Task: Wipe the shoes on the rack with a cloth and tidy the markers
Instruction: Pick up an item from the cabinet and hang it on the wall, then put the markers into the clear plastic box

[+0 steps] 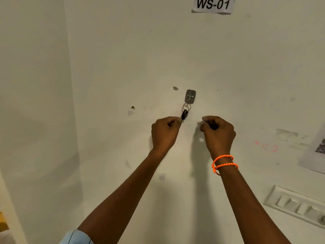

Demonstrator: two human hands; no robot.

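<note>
I face a white wall; no shoes, rack, cloth or markers are in view. A small metal hook (190, 96) is stuck to the wall, and a key ring with a black-headed key (184, 114) hangs from it. My left hand (164, 133) is raised just below and left of the hook, fingers curled, and pinches the lower end of the key. My right hand (218, 133), with orange bands on its wrist, is up beside it to the right, fingers curled with nothing visible in them.
A paper label reading WS-01 (213, 4) is taped high on the wall. A white switch panel (297, 205) is at lower right, with a printed sheet (316, 152) above it. The wall has a corner (70, 103) at left.
</note>
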